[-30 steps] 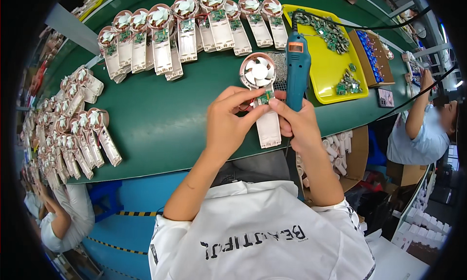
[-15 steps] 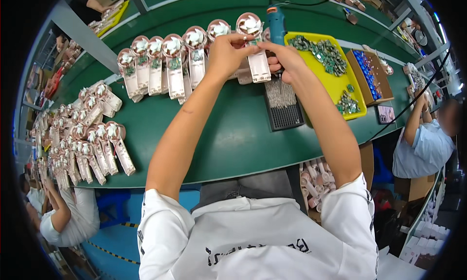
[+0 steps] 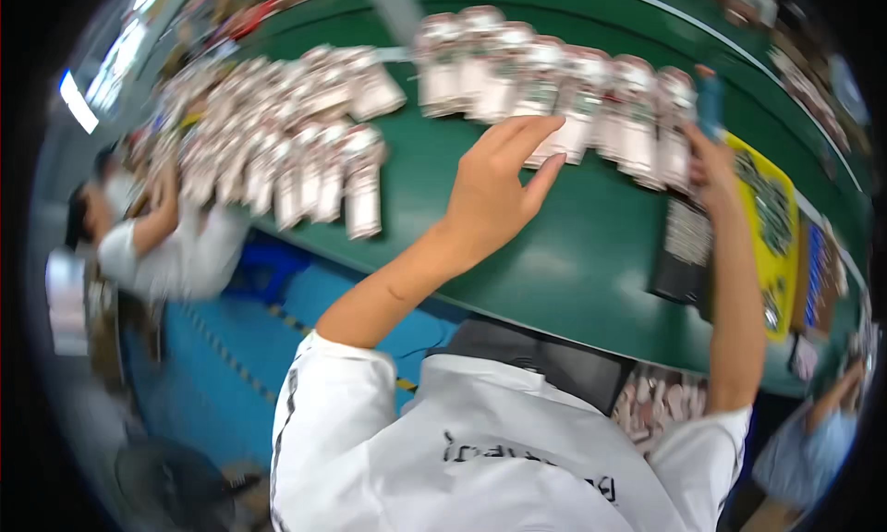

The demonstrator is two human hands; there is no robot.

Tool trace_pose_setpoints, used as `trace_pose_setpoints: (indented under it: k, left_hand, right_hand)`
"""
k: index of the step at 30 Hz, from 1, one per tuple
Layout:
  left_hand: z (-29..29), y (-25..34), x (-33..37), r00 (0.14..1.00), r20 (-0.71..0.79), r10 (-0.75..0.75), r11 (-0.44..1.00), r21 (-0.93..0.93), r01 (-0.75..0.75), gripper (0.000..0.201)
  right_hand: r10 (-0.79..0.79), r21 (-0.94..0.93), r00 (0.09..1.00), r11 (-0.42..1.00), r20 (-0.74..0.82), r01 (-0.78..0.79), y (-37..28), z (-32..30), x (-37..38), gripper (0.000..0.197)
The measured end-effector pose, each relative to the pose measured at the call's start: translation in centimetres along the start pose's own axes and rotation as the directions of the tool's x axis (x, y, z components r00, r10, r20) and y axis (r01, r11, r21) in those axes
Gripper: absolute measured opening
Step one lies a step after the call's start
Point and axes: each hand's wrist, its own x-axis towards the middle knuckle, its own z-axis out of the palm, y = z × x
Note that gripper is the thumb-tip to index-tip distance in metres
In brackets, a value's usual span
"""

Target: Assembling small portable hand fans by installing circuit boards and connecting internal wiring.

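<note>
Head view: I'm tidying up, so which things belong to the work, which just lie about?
Seemingly in the work:
fan units by the left hand
teal tool by the right hand
black tray
yellow tray

Seemingly apart from it:
blurred phone
blue stool

blue stool (image 3: 266,269) | blue floor (image 3: 199,389) | striped tape (image 3: 290,319) | co-worker (image 3: 152,255) at left

Printed in black block letters (image 3: 504,453) across the front of a white cloth T-shirt (image 3: 517,421), seen upside down, broken by folds, only partly legible
</note>
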Motion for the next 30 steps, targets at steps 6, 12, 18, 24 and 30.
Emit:
trace_pose_setpoints:
  k: [6, 12, 18, 24, 30]
  left_hand:
    - [-12.5, -7.6, -7.9, 0.938, -0.282, -0.201, 0.762, 0.557, 0.331, 0.042]
    - [-15.4, -9.3, -11.8, 0.873, -0.160, -0.461, 0.693, 0.549, 0.467, 0.032]
    - [-12.1, -10.7, -10.0, 0.914, -0.176, -0.366, 0.733, 0.551, 0.400, 0.017]
    - [-11.1, -7.1, -12.0, 0.878, -0.077, -0.473, 0.836, 0.275, 0.475, 0.021]
    - [-5.7, -1.4, -11.7, 0.919, 0.163, -0.359, 0.924, 0.201, 0.325, 0.026]
  right_hand:
    - [-0.126, -0.128, 0.988, 0.985, -0.091, 0.114, 0.2, 2.1, -2.1, 0.027]
    - [-0.201, -0.261, 0.970, 0.952, -0.136, 0.161, 0.9, 2.4, -2.3, 0.024]
    - [-0.308, -0.256, 0.912, 0.936, -0.271, 0.240, -0.3, -0.8, -6.5, 0.030]
    - [-0.289, -0.131, 0.931, 0.955, -0.223, 0.265, -0.9, -3.4, -12.0, 0.043]
    - [-0.375, -0.499, 0.872, 0.847, -0.315, 0.184, -2.8, -11.8, -14.6, 0.024]
